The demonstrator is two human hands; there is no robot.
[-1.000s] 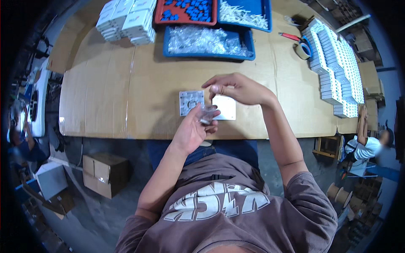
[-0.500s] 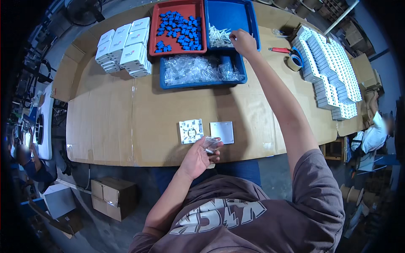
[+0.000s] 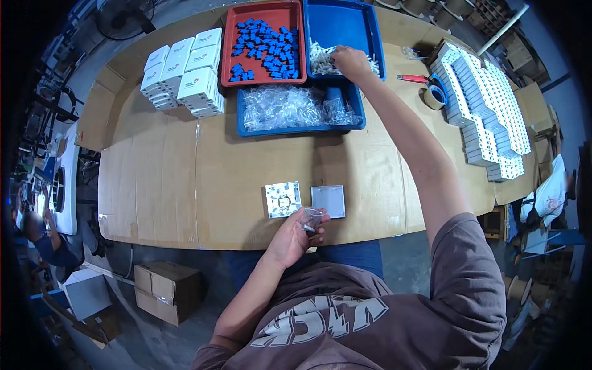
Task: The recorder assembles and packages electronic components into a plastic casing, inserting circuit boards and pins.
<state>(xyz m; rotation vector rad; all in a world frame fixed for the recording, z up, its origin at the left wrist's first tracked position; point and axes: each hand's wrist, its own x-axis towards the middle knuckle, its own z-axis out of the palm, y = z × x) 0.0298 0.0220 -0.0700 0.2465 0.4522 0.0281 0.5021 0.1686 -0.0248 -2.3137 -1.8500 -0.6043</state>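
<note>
My left hand (image 3: 287, 244) is held at the table's near edge, fingers curled around a small clear plastic bag (image 3: 312, 216) with a little white piece inside. Just beyond it lie an open white square box base (image 3: 283, 200) with a round fitting in its middle and, to its right, a plain white square cover (image 3: 328, 201). My right hand (image 3: 351, 63) reaches far out into a blue tray (image 3: 344, 24), fingers bent down among small white plastic parts (image 3: 320, 60). Its fingertips are partly hidden, so what they pinch does not show.
A red tray (image 3: 290, 73) of blue clips and a blue tray (image 3: 302, 131) of clear bags stand at the back. White boxes (image 3: 200, 83) are stacked left, many more boxes (image 3: 490, 111) right. Beside these lie tape (image 3: 434, 97) and a red-handled tool (image 3: 412, 78). People work at both sides.
My right hand has shifted slightly left and lower among the white parts. My left hand keeps the bag, now turned a little. The whole view has shifted slightly.
</note>
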